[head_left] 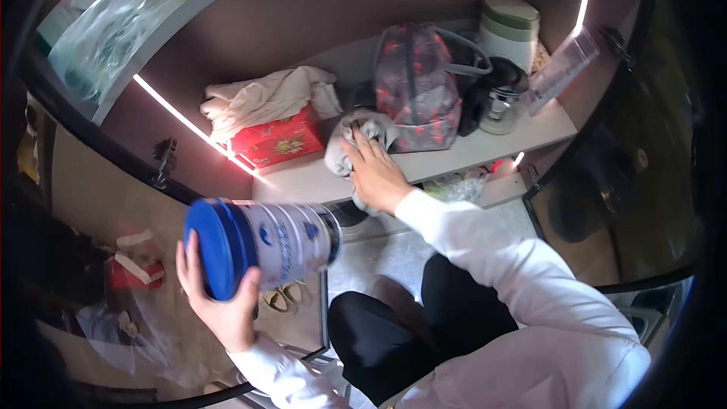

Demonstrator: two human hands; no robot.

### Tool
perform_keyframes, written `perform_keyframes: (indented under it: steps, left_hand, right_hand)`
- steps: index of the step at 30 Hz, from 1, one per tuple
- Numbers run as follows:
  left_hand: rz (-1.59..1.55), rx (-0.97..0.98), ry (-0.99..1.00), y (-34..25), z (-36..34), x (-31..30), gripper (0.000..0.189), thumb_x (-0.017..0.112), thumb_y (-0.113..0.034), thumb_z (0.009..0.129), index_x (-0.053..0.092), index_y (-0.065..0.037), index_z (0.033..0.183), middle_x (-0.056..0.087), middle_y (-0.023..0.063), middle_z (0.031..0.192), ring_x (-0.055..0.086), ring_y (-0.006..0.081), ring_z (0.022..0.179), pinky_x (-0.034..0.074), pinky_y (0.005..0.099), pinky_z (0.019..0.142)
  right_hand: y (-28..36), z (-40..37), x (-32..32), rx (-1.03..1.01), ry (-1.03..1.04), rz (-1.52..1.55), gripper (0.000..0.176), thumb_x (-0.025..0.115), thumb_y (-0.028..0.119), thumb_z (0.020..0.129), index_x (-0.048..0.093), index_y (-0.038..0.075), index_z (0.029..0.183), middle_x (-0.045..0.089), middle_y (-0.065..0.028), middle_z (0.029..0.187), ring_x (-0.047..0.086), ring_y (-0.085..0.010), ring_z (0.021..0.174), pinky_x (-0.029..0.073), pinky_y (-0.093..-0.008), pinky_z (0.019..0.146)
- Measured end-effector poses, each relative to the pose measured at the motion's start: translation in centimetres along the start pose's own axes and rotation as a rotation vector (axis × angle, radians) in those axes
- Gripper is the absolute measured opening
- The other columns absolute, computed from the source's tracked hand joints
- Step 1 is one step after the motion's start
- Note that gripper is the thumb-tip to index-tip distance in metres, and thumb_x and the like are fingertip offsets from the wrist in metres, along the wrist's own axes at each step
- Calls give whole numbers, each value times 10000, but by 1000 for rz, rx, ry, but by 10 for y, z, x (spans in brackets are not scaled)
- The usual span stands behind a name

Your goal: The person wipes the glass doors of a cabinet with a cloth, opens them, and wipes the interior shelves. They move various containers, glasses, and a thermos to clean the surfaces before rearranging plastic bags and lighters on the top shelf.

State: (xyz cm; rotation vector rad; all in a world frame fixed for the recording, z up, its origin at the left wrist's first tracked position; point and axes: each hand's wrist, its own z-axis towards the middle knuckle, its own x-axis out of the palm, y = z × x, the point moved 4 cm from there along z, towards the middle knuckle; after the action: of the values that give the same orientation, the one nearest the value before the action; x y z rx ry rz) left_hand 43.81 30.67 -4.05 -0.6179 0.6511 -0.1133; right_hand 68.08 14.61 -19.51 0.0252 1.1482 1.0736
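Observation:
My left hand (223,310) grips a white canister (291,242) by its blue lid end, with thumb and fingers around the lid. The canister is tilted on its side in the air in front of the cabinet, slightly blurred. On the shelf, my right hand (376,176) presses a bunched pale grey cloth (338,155) against the shelf's front part, part of the cloth hanging over the edge. Just behind the cloth stands a grey bag with a red pattern (416,91). To its left is a red box (280,140) with a beige cloth (265,98) draped on top.
Right of the bag stand a dark-topped glass jar (500,102), a white container with a green band (509,30) and a clear flat box (564,68). Open cabinet doors flank both sides. Plastic bags (113,26) lie upper left; sandals (282,298) appear lower left.

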Motion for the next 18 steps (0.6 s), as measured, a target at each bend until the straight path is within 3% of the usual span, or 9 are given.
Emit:
perform_keyframes:
  steps: [3,5,7,10,13,15,16,17,18]
  left_hand:
    - [38,-56,26,12,-29,-16,936,819,-445,488,521,-60,1288,379,223,1375,416,355,1243,308,454,1034]
    - [5,-104,36,14,-44,-22,943,821,-441,482,518,-57,1288,370,225,1380,411,365,1246,301,465,1038]
    - [63,-79,81,13,-54,-29,950,777,-523,556,488,-17,1307,382,230,1373,408,334,1256,290,441,1046]
    - [43,-109,109,14,-59,-38,941,786,-476,528,494,-27,1302,385,222,1377,398,344,1263,285,463,1046]
    - [78,-111,90,14,-59,-42,977,796,-487,487,497,-39,1302,381,226,1378,402,366,1256,293,482,1039]
    - [167,50,115,-10,-51,-42,770,796,-258,661,468,-55,1327,483,183,1288,461,338,1180,358,450,1000]
    - [146,13,92,-8,-48,-41,771,819,-187,597,519,-61,1296,439,186,1356,415,333,1241,317,459,1035]
    - [141,5,49,2,-44,-35,953,781,-501,533,486,-38,1312,378,218,1389,396,357,1264,294,481,1039]
    - [151,44,42,0,-39,-32,940,774,-504,554,482,-40,1317,377,214,1392,394,354,1267,295,479,1038]
  right_hand:
    - [-32,46,37,227,370,-250,566,518,389,799,516,6,1217,514,-205,1211,446,-350,1164,393,-440,926]
    - [-61,77,55,170,144,-414,562,491,450,819,578,-41,1078,521,-220,1165,472,-340,1132,405,-434,904]
    - [-79,114,67,72,175,-476,546,509,438,808,579,-32,1078,540,-211,1115,495,-331,1079,404,-439,900]
    - [-71,126,71,236,-10,-363,513,528,418,792,591,-18,1053,551,-205,1099,500,-340,1048,401,-441,896]
    - [-63,112,72,175,103,-381,490,535,412,794,591,-5,1043,552,-196,1109,506,-342,1045,392,-450,900]
    - [-39,77,65,160,103,-387,464,531,399,806,586,7,1048,561,-189,1107,513,-330,1060,386,-454,909]
    - [-27,56,63,110,127,-356,451,525,387,811,599,12,1050,574,-180,1089,524,-324,1047,394,-450,895]
    - [-18,38,59,59,146,-326,439,518,376,816,612,18,1053,586,-171,1071,535,-318,1033,402,-445,882]
    - [-9,19,54,-24,78,-278,437,526,371,809,610,18,1054,586,-175,1068,538,-320,1023,401,-447,876]
